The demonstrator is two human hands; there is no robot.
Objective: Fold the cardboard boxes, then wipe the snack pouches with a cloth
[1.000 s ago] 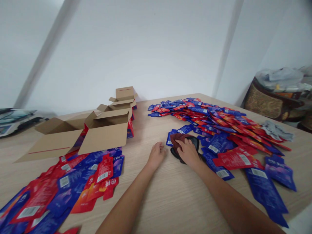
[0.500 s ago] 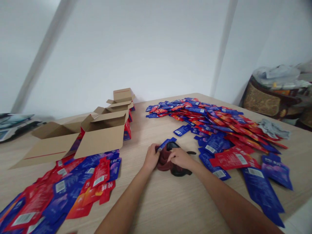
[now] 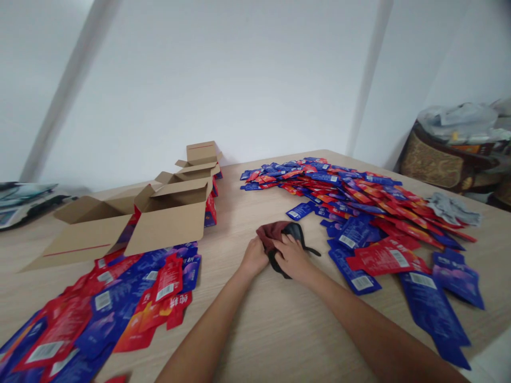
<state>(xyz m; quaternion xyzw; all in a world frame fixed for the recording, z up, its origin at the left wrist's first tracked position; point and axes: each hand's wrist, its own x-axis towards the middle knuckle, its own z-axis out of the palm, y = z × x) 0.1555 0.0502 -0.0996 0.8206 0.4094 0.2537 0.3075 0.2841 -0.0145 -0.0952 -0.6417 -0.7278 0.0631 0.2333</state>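
Note:
A dark maroon cloth (image 3: 272, 232) lies bunched in front of me, wrapped partly around a pair of black sunglasses (image 3: 296, 231). One dark lens and a thin temple show at the right; the rest is covered by cloth and fingers. My left hand (image 3: 255, 257) is closed on the near left side of the cloth, its fingertips hidden. From the right, my right hand (image 3: 294, 259) grips the sunglasses, fingers bent over the cloth and frame.
Opened cardboard boxes (image 3: 167, 226) stand in a row at the left. Red and blue sachets (image 3: 99, 308) lie before them, and a large sachet heap (image 3: 343, 186) spreads at the right. A grey crumpled cloth (image 3: 453, 209) sits on its edge. Beyond the table (image 3: 255, 340) is a patterned chair (image 3: 429, 162).
The cloth has been pulled upward over the sunglasses, which have turned, so less of the near lens shows. A blue sachet seen beside the cloth earlier is out of sight now.

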